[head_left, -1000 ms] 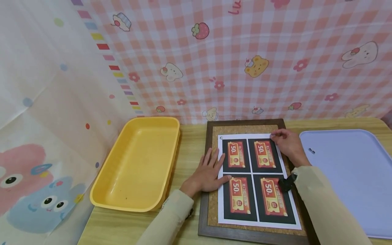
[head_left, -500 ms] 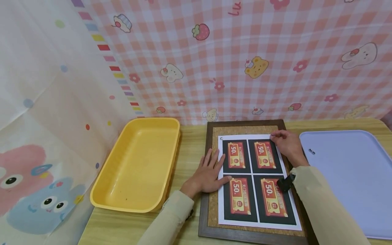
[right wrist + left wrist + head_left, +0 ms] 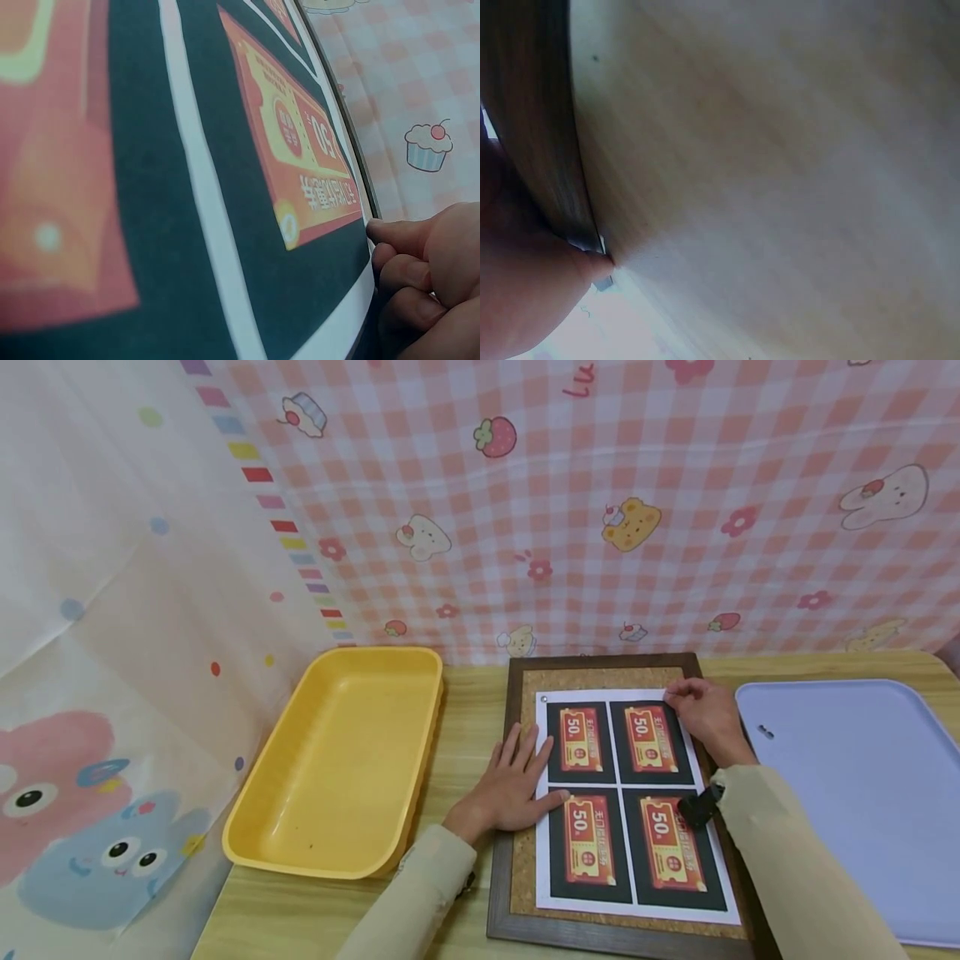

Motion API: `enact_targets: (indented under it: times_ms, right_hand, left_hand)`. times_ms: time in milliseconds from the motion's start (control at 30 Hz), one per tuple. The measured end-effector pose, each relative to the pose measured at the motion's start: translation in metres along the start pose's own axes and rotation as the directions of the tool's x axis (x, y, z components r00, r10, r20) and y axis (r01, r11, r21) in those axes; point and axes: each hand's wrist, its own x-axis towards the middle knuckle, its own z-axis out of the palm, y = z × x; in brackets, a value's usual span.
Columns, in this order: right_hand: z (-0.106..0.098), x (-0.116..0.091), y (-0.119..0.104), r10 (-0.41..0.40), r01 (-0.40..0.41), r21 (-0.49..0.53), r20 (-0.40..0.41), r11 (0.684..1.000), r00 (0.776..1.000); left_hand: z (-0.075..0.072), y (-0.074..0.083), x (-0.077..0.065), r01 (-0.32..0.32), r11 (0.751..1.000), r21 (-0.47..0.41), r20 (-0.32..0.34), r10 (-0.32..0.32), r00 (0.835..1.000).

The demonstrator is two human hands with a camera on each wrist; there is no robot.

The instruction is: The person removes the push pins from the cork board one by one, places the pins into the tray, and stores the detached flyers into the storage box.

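A white printed sheet [image 3: 619, 843] with black panels and red-and-yellow coupons lies on a cork board [image 3: 523, 860] with a dark wooden frame [image 3: 570, 933]. A small round metal tack [image 3: 543, 699] sits at its top left corner. My left hand [image 3: 510, 789] rests spread on the sheet's left edge and the board. My right hand [image 3: 705, 714] pinches the sheet's top right corner, its other fingers curled in the right wrist view. Whether a tack lies between those fingertips is hidden. The left wrist view shows part of the left hand [image 3: 525, 292] beside the frame.
A yellow tray [image 3: 345, 760] stands left of the board. On the right, a lavender tray [image 3: 862, 793] holds a few small dark pieces [image 3: 765, 732]. A pink checked cloth [image 3: 570, 468] hangs behind the wooden table [image 3: 262, 910].
Both hands keep their places on the sheet. Only a very slight shift of the head view shows.
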Motion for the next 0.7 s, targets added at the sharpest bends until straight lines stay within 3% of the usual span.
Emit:
enact_targets:
  times_ms: [700]
  right_hand:
    - [-0.0011, -0.0009, 0.0018, -0.011, 0.011, 0.026, 0.000, 1.000, 1.000]
  left_hand:
    - [0.0003, -0.0006, 0.0005, 0.003, 1.000, 0.007, 0.006, -0.003, 1.000]
